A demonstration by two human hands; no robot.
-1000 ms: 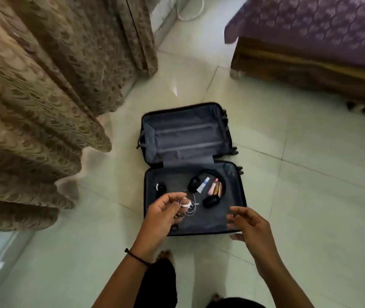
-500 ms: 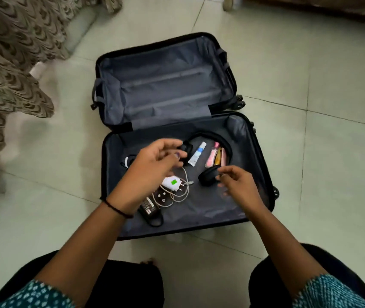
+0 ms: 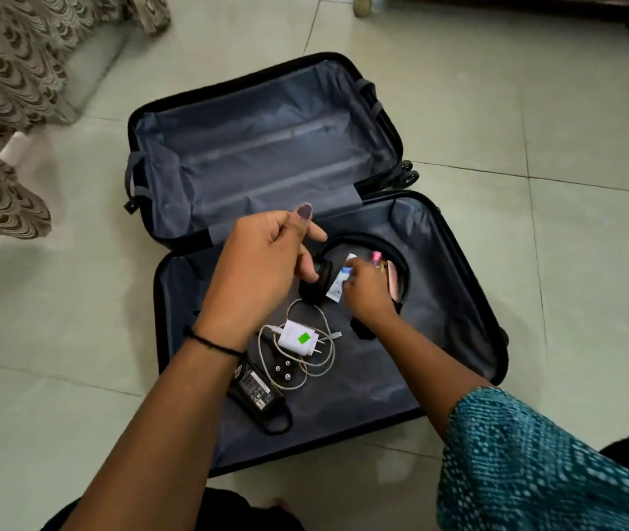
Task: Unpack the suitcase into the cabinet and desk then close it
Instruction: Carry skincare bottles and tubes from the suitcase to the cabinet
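While the left hand (image 3: 263,270) hovers slack, empty, the right hand (image 3: 368,295) pinches a tube (image 3: 337,287).

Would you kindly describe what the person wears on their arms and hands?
The left hand has a thin black thread band at the wrist and dark polish on the thumbnail; its forearm is bare. The right hand shows no ring or band, and a teal sleeve with pale dots covers the upper arm.

Black suitcase (image 3: 454,285) open flat, headphones (image 3: 401,270) inside.
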